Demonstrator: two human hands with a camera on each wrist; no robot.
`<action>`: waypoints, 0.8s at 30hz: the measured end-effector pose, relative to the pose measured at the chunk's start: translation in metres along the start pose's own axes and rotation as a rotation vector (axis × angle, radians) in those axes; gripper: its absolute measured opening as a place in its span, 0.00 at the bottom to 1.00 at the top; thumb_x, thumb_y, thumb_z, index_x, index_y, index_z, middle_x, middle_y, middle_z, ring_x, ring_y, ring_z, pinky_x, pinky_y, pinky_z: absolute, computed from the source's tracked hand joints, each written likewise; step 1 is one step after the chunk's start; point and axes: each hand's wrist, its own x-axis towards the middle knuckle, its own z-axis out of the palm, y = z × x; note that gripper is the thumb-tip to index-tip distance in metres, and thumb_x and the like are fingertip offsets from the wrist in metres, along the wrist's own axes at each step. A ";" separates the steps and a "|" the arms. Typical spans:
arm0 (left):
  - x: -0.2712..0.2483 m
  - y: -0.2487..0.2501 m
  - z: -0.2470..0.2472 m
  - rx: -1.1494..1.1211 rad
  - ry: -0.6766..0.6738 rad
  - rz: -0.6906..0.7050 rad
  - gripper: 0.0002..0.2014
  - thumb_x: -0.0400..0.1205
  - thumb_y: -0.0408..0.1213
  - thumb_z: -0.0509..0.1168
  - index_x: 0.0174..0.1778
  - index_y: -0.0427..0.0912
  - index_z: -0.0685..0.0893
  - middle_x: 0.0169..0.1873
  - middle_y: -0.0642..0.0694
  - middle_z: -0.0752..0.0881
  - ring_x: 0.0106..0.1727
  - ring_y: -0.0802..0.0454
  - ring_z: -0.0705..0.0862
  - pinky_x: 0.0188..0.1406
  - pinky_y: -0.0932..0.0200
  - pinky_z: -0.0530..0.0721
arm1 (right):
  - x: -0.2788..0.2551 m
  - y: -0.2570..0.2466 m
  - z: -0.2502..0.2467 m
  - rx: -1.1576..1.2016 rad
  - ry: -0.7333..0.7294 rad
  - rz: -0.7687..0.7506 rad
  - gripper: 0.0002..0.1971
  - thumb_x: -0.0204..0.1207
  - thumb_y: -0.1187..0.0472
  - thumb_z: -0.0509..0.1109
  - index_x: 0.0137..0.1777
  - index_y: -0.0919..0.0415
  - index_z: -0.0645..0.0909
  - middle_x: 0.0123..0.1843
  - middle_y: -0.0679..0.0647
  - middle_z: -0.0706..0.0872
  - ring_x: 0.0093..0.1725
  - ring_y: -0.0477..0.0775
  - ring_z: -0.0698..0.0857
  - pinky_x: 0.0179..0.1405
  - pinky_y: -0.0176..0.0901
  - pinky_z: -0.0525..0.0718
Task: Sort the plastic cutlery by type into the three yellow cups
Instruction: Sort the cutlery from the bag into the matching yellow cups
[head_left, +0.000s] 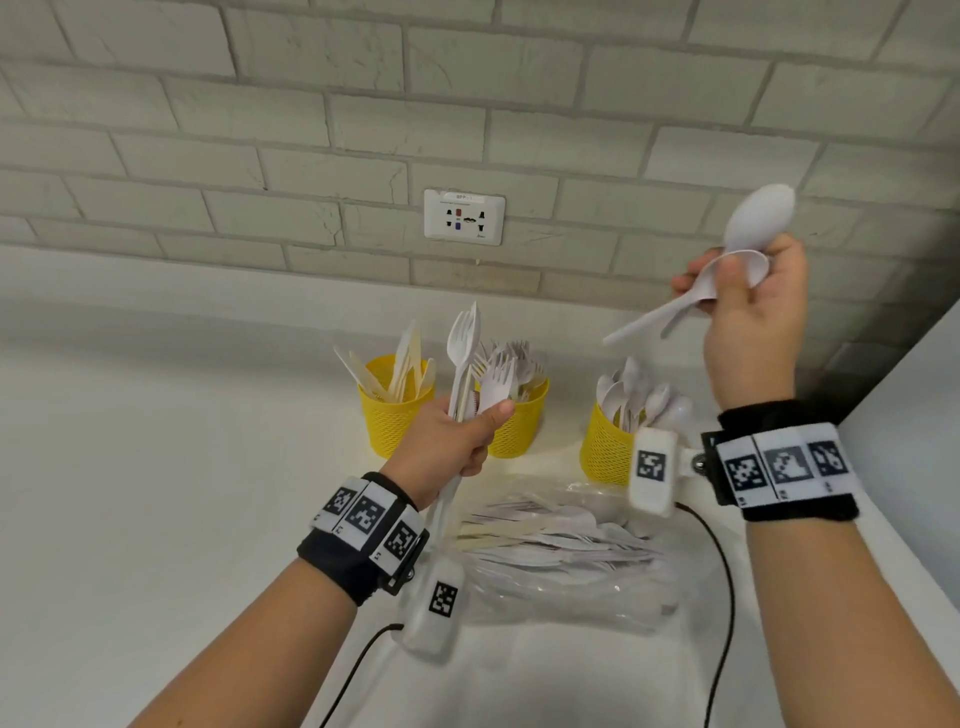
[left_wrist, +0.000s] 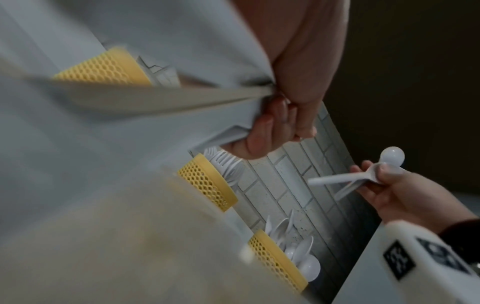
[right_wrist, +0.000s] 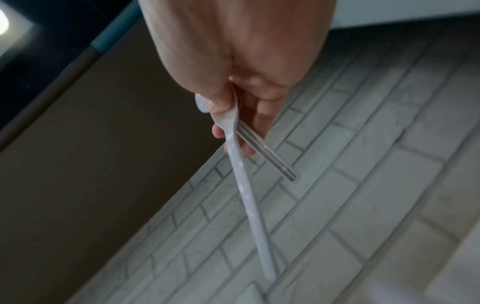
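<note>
Three yellow mesh cups stand by the wall: the left cup (head_left: 389, 415) holds knives, the middle cup (head_left: 522, 423) forks, the right cup (head_left: 605, 447) spoons. My left hand (head_left: 452, 441) grips a bunch of white forks (head_left: 464, 343) upright in front of the left and middle cups. My right hand (head_left: 748, 312) is raised high at the right and pinches two white spoons (head_left: 753, 223), bowls up, handles pointing down-left. In the right wrist view the spoons (right_wrist: 244, 181) cross under my thumb. The left wrist view shows the forks cup (left_wrist: 207, 183) and spoons cup (left_wrist: 278, 261).
A clear plastic bag with a pile of unsorted white cutlery (head_left: 550, 535) lies on the white counter (head_left: 156, 493) in front of the cups. A wall socket (head_left: 464, 216) sits on the brick wall. A white side panel (head_left: 914, 395) borders the right. Black cables trail from both wrists.
</note>
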 end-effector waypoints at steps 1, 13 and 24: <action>0.001 0.000 0.000 0.001 0.005 0.001 0.15 0.80 0.35 0.69 0.30 0.45 0.72 0.18 0.51 0.68 0.18 0.55 0.63 0.19 0.64 0.62 | 0.000 0.003 -0.009 -0.073 0.001 -0.012 0.13 0.80 0.69 0.55 0.50 0.47 0.69 0.40 0.49 0.83 0.41 0.55 0.85 0.49 0.53 0.86; 0.000 0.002 0.004 0.004 0.006 -0.004 0.17 0.79 0.35 0.71 0.27 0.45 0.72 0.17 0.52 0.68 0.18 0.55 0.64 0.19 0.63 0.61 | -0.044 0.099 -0.021 -0.816 -0.278 0.184 0.10 0.82 0.60 0.60 0.57 0.64 0.78 0.74 0.63 0.75 0.79 0.62 0.66 0.81 0.58 0.56; -0.001 0.004 0.003 -0.029 -0.015 -0.003 0.18 0.79 0.35 0.70 0.25 0.47 0.73 0.18 0.51 0.67 0.19 0.55 0.63 0.18 0.64 0.62 | -0.051 0.091 -0.017 -1.272 -0.399 0.306 0.17 0.76 0.51 0.64 0.60 0.56 0.84 0.80 0.59 0.66 0.84 0.59 0.49 0.79 0.68 0.43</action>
